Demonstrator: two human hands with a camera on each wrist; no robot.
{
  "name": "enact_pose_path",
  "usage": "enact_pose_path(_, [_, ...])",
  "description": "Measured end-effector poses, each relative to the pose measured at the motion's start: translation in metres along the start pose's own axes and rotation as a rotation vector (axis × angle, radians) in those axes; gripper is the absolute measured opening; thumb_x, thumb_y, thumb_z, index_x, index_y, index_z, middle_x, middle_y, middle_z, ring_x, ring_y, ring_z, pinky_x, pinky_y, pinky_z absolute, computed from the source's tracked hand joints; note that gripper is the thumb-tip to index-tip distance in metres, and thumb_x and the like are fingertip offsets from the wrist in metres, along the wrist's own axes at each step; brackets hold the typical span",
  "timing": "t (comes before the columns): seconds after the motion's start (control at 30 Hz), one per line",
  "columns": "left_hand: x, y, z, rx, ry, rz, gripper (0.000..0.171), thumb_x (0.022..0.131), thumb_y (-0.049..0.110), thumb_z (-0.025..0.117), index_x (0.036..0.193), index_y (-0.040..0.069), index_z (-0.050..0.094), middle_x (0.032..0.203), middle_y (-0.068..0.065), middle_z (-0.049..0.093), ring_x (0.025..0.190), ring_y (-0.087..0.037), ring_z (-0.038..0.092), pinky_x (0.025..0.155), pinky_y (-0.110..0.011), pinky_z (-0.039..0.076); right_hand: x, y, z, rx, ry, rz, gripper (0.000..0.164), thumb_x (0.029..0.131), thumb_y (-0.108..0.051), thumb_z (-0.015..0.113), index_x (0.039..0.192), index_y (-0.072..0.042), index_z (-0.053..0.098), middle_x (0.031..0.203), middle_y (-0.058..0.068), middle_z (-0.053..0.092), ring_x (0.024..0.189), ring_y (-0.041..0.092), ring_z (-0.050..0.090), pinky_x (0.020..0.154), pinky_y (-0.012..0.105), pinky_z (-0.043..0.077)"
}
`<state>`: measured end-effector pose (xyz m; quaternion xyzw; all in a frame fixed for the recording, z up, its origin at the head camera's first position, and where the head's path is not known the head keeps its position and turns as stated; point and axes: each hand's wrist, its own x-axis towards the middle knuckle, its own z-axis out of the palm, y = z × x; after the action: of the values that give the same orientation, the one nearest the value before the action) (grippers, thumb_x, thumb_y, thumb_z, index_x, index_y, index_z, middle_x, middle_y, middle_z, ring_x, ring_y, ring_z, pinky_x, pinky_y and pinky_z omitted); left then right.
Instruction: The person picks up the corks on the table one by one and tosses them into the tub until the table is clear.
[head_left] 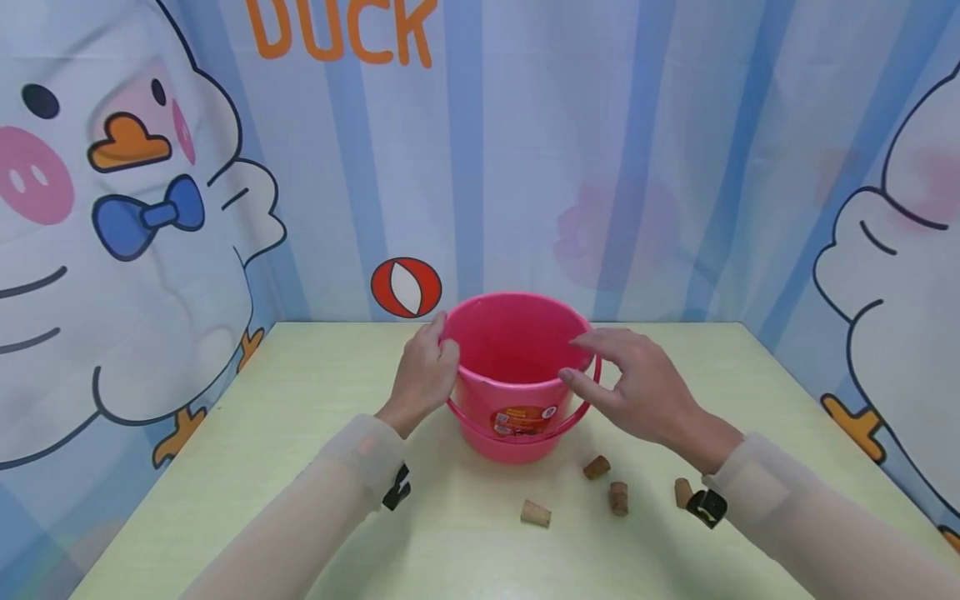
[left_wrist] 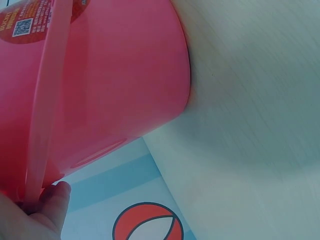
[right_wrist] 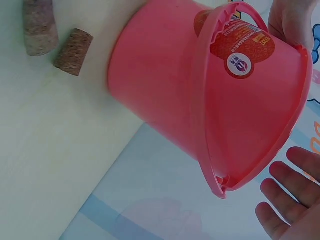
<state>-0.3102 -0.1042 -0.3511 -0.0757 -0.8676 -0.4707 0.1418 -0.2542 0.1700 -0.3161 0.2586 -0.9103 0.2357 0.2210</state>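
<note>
A pink plastic bucket [head_left: 480, 398] stands on the table with its mouth up, its handle [head_left: 576, 423] hanging down across the front below the rim. A red-orange label [right_wrist: 242, 42] is stuck on its side. At the bucket's left rim, my left hand [head_left: 423, 368] grips the edge, with part of its fingers hidden in the left wrist view. On the other side, my right hand [head_left: 647, 390] is held by the right rim with thumb and fingers apart. The right wrist view shows its fingers [right_wrist: 287, 185] extended, a gap between them and the bucket.
Several corks lie on the pale table [head_left: 330, 500] in front of the bucket, among them a cork [head_left: 536, 513] nearest me and another cork [head_left: 682, 492] beside my right wrist. Behind the table hangs a blue striped curtain [head_left: 510, 167] with duck pictures.
</note>
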Motion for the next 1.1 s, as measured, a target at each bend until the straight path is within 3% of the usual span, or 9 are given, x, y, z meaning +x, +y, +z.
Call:
enact_pose_path(0.4, [-0.001, 0.0, -0.001, 0.0, -0.004, -0.003, 0.065, 0.103, 0.023, 0.051, 0.163, 0.012, 0.028, 0.154, -0.006, 0.045, 0.132, -0.028, 0.051, 0.095, -0.043, 0.057, -0.012, 0.007, 0.002, -0.009, 0.063, -0.07, 0.051, 0.086, -0.039, 0.081, 0.129, -0.014, 0.071, 0.128, 0.004, 0.07, 0.122, 0.03, 0.061, 0.093, 0.061, 0.055])
enact_pose_path(0.77, [0.0, 0.0, 0.0, -0.004, -0.002, -0.009, 0.064, 0.103, 0.021, 0.051, 0.163, 0.012, 0.028, 0.155, -0.007, 0.045, 0.133, -0.029, 0.051, 0.095, -0.044, 0.057, -0.025, 0.01, 0.002, -0.027, 0.111, -0.109, 0.049, 0.084, -0.034, 0.083, 0.127, -0.015, 0.073, 0.124, 0.002, 0.072, 0.117, 0.027, 0.064, 0.09, 0.058, 0.056])
enact_pose_path(1.1, [0.0, 0.0, 0.0, 0.002, 0.001, -0.009, 0.064, 0.103, 0.021, 0.051, 0.162, 0.012, 0.029, 0.155, -0.007, 0.045, 0.133, -0.029, 0.051, 0.095, -0.044, 0.057, -0.037, 0.012, 0.005, -0.041, 0.115, -0.093, 0.05, 0.082, -0.033, 0.085, 0.126, -0.012, 0.074, 0.122, 0.006, 0.073, 0.115, 0.029, 0.066, 0.087, 0.059, 0.058])
